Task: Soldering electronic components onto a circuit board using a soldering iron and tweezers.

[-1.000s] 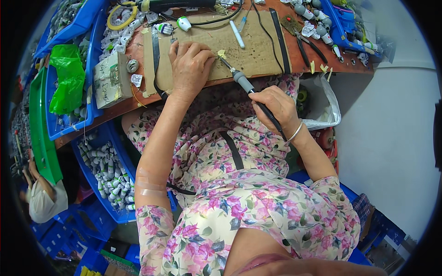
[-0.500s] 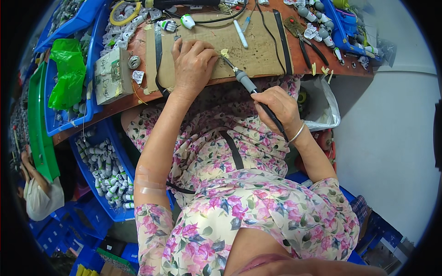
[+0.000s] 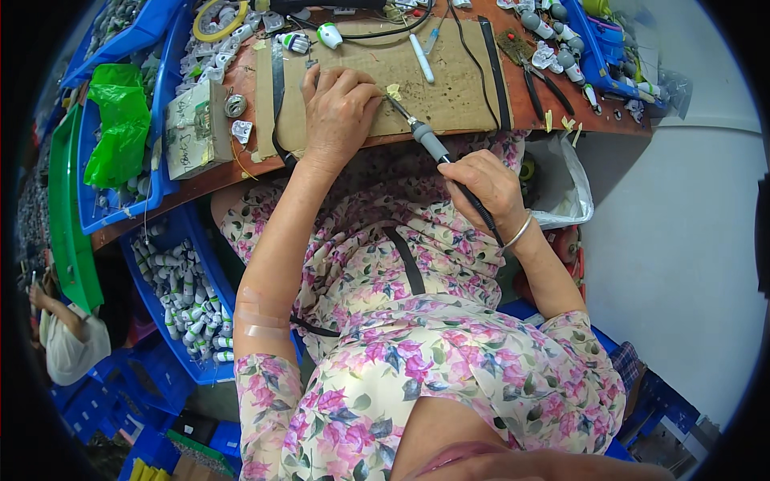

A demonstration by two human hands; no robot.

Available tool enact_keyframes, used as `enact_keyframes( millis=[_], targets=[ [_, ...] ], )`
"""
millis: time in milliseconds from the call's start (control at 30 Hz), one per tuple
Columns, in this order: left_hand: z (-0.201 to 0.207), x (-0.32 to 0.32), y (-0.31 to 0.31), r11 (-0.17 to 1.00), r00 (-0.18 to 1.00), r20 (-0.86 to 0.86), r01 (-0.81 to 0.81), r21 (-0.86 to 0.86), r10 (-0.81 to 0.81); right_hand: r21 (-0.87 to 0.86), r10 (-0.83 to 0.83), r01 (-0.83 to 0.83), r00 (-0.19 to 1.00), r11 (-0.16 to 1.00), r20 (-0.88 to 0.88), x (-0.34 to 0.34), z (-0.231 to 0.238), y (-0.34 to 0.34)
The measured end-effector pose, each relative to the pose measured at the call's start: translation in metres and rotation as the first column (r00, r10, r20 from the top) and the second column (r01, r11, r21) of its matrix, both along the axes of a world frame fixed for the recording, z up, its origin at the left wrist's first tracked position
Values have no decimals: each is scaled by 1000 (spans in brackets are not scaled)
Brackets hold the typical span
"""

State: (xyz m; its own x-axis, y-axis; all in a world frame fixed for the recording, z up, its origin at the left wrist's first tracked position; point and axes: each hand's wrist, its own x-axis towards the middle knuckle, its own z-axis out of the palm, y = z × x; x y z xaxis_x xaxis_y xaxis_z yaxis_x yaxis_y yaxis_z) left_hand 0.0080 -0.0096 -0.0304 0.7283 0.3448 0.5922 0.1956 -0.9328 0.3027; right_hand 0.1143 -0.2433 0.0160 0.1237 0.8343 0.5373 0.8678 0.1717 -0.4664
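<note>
My right hand (image 3: 487, 188) is closed round the grey and black handle of a soldering iron (image 3: 433, 143). The iron's metal tip points up and left, close to a small pale yellow piece (image 3: 393, 91) beside my left fingers. Over the left part of a brown cardboard sheet (image 3: 449, 92), my left hand (image 3: 341, 108) has its fingers curled in, and whatever they grip is hidden beneath them. A small grey metal part (image 3: 311, 64) shows by the raised finger at its left side.
White-green bulb housings (image 3: 329, 34) and a white pen (image 3: 421, 58) lie past my hands. Black-handled pliers (image 3: 533, 88) rest at right. A solder coil (image 3: 235, 105) and box (image 3: 196, 132) stand left, near blue bins (image 3: 120, 218). Another person's arm (image 3: 60, 309) shows far left.
My hands and the soldering iron keep nearly the same place, the iron's tip still beside the yellow piece. At the far left, the other person's arm has shifted.
</note>
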Motion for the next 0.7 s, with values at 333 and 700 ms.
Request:
enact_keyframes(
  millis=[333, 700],
  targets=[
    [0, 0, 1, 1000, 1000, -11, -3, -5, 3, -11, 8, -8, 1000, 1000, 21, 1, 3, 1],
    [-2, -1, -3, 1000, 1000, -14, -2, -13, 2, -40, 15, -14, 999, 999, 45, 0, 3, -5]
  ],
)
